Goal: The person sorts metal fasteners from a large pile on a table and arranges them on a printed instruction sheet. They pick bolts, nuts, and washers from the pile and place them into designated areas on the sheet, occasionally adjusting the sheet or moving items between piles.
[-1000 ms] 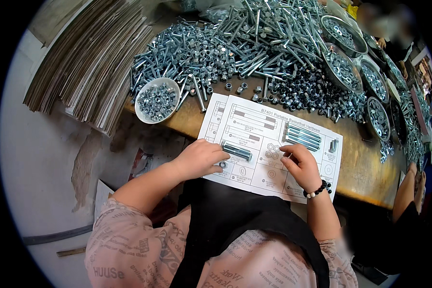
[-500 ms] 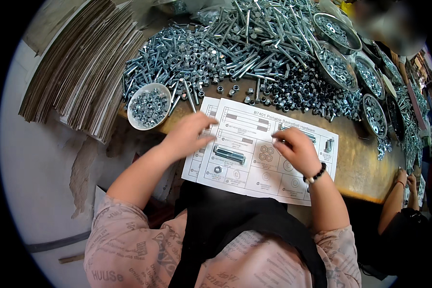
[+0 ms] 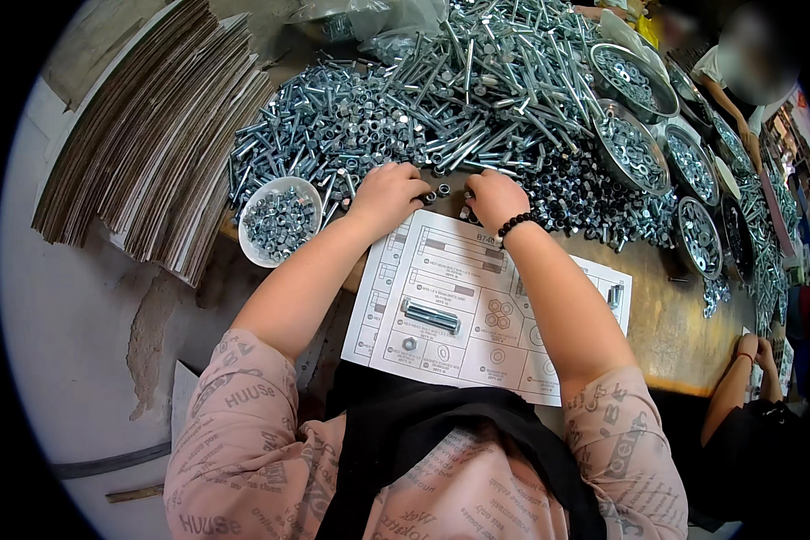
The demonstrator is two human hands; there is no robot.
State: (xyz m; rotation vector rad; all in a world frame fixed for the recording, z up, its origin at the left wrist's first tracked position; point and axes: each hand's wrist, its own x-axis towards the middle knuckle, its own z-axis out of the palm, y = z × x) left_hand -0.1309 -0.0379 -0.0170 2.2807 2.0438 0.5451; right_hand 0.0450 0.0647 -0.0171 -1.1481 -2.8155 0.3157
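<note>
At the near edge of the flat tan tabletop (image 3: pixel 675 351), round white bowl (image 3: pixel 250 251) of bright faceted nuts (image 3: pixel 279 220). Next, bare left hand (image 3: pixel 389 191), just moved from over the printed white rectangular paper sheet (image 3: pixel 459 369) to its far edge, fingers curled downward, grip impossible to tell. On the paper, cylindrical silver metal bolts (image 3: pixel 430 316). Beyond, loose ring-shaped metal nuts (image 3: pixel 443 190), now closest. Then bare right hand (image 3: pixel 499 196), likewise moved forward, curled, fingertips hidden, contents impossible to tell.

Soft light, black fisheye rim
</note>
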